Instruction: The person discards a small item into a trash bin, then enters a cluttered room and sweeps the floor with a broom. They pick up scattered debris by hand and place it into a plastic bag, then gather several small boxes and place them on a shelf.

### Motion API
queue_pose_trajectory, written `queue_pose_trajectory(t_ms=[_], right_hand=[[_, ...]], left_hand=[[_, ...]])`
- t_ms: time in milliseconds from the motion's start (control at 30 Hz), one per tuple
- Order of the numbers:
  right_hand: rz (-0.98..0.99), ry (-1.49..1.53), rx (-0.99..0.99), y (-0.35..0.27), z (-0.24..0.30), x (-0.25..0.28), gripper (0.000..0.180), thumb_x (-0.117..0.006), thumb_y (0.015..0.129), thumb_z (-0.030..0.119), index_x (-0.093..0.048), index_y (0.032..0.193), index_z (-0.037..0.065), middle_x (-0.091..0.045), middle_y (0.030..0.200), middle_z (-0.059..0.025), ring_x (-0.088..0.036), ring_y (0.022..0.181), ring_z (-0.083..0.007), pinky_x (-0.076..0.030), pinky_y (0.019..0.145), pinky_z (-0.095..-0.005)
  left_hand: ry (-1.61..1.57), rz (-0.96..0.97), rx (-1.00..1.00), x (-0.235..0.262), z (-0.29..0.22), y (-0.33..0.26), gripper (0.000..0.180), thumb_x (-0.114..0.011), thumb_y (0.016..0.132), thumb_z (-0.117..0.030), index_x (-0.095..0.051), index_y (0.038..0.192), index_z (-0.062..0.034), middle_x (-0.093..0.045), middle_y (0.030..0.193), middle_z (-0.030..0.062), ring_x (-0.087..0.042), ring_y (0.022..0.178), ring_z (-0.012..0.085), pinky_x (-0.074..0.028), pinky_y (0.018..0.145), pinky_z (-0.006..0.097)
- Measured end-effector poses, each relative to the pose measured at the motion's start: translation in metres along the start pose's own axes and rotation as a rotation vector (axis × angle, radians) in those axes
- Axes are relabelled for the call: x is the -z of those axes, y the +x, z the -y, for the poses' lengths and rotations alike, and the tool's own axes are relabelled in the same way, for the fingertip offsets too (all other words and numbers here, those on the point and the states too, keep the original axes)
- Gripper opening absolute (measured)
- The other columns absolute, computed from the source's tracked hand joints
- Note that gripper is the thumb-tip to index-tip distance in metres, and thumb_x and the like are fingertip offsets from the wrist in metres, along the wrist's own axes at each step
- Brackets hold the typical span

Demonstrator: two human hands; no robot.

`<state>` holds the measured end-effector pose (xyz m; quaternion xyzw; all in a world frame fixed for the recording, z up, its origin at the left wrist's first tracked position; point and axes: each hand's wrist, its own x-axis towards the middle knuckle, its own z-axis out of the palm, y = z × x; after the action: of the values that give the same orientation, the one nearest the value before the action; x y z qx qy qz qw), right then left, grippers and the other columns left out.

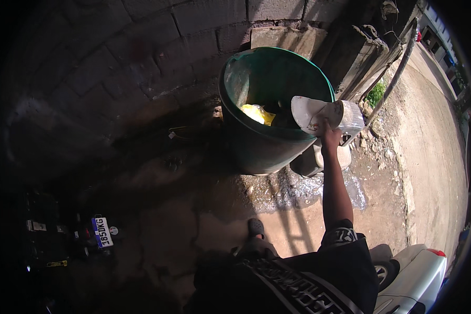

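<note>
My right arm reaches forward, and my right hand (329,136) is closed on the near edge of a whitish curved pan (316,111) that looks like a dustpan. Small dark bits show on its inner face. The pan is tilted over the right rim of a large round green bin (256,146). Inside the bin lies a yellow and white plastic bag (257,113), bright in the sun; the rest of the inside is in shadow. My left hand is not in view.
Beside the bin's right side stand pale plastic containers (353,120). A block wall (141,57) rises behind. Wet ground (298,191) glistens in front. A slanted pole (400,73) stands to the right, near a road (429,141). A parked motorcycle (97,233) and a pale car (416,280) flank me.
</note>
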<state>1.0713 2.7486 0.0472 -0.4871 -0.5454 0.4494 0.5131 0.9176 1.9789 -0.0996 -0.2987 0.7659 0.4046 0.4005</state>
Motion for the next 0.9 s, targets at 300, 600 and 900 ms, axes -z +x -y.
queue_pose_trajectory(t_ms=[300,600,900], right_hand=[[0.089,-0.616,-0.195,0.097,-0.047,-0.069,0.05,-0.065,0.076,0.038,-0.067,0.09,-0.009,-0.066,0.088,-0.0285,-0.065,0.092,-0.0394,-0.051,0.079,-0.0424],[0.309,-0.684,-0.349,0.122,-0.106,-0.128,0.08,-0.066,0.071,0.063,-0.064,0.1,-0.012,-0.065,0.096,-0.029,-0.065,0.093,-0.0384,-0.049,0.085,-0.0416],[0.451,-0.58,0.542,0.023,-0.006,-0.109,0.031,-0.062,0.087,0.031,-0.067,0.097,0.002,-0.068,0.082,-0.0154,-0.068,0.076,-0.0258,-0.05,0.068,-0.037]], left_hand=[[-0.007,-0.068,0.001,-0.044,-0.008,-0.07,0.013,-0.055,0.091,-0.019,-0.055,0.099,-0.0089,-0.06,0.086,0.003,-0.054,0.06,0.0146,-0.042,0.053,0.03],[-0.029,-0.118,0.171,-0.048,0.083,-0.115,0.008,-0.054,0.091,-0.018,-0.054,0.094,-0.0104,-0.058,0.083,0.0029,-0.051,0.055,0.014,-0.039,0.049,0.03],[-0.111,-0.047,0.228,-0.061,0.151,-0.117,0.006,-0.054,0.09,-0.017,-0.053,0.088,-0.012,-0.056,0.081,0.0029,-0.047,0.05,0.0134,-0.035,0.044,0.031]])
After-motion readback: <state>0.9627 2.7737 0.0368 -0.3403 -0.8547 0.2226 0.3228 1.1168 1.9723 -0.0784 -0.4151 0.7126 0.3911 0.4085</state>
